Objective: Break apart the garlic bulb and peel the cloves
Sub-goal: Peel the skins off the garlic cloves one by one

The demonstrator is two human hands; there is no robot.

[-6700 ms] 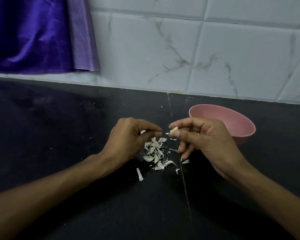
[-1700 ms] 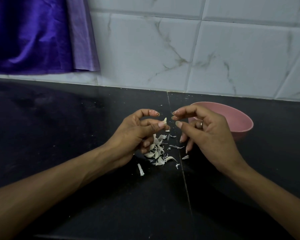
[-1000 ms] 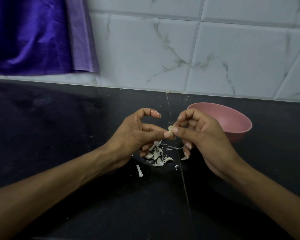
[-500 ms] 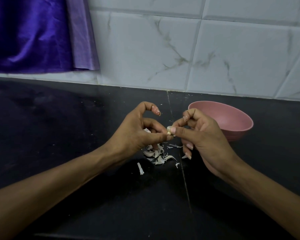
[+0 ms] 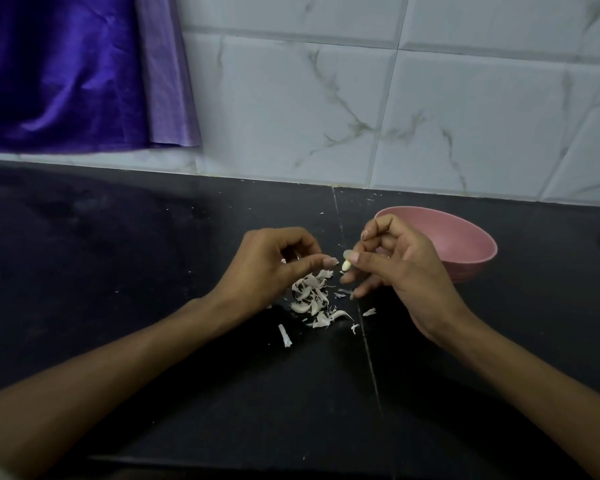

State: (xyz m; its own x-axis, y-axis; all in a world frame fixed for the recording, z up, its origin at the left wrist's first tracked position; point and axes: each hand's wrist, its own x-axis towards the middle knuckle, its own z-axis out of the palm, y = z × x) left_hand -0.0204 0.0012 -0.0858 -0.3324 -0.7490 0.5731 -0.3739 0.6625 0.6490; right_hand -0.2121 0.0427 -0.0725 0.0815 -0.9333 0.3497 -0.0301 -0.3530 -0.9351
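Observation:
My right hand (image 5: 400,268) pinches a small pale garlic clove (image 5: 346,265) between thumb and fingertips, a little above the black counter. My left hand (image 5: 265,270) is just left of it, a small gap from the clove, with fingers curled and the thumb stretched toward the clove. A white garlic piece (image 5: 284,260) shows inside the left hand's curled fingers; what exactly it is I cannot tell. Below and between both hands a pile of white garlic skins (image 5: 310,299) lies on the counter.
A pink bowl (image 5: 478,237) stands on the counter right behind my right hand. A stray strip of skin (image 5: 284,336) lies in front of the pile. A purple cloth (image 5: 66,74) hangs on the tiled wall at back left.
Half a second ago both hands pinched the clove together. My left hand has now pulled away to the left and lower, leaving the clove in my right hand alone.

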